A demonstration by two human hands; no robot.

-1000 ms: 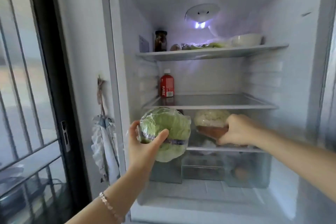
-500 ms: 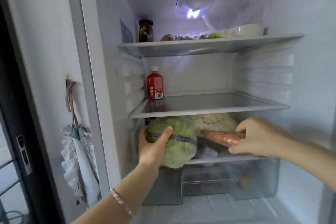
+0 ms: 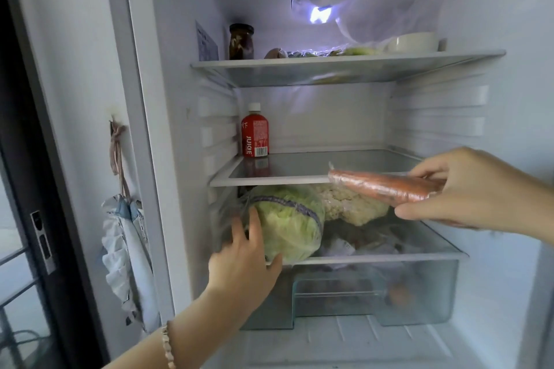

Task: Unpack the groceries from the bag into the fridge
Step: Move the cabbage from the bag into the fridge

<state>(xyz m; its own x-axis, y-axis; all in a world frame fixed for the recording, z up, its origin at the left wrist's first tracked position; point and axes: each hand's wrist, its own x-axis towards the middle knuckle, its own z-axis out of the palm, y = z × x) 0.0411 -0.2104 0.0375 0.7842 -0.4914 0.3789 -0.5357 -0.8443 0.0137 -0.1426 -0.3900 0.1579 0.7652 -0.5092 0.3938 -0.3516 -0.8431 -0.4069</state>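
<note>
A wrapped green cabbage rests on the left of the lowest fridge shelf. My left hand cups its left and lower side, fingers spread against the wrap. Beside it on the right lies a wrapped cauliflower. My right hand holds a plastic-wrapped carrot by its thick end, level with the front edge of the middle shelf, its tip pointing left. The grocery bag is out of view.
A red juice bottle stands at the back left of the middle shelf. On the top shelf are a dark jar, wrapped greens and a white bowl. A clear crisper drawer sits below. Cloth hangs on the wall to the left.
The cabbage has gone onto the lowest shelf and my left hand has slid to its lower left side. My right hand has lifted the carrot from the lower shelf to the middle shelf's edge.
</note>
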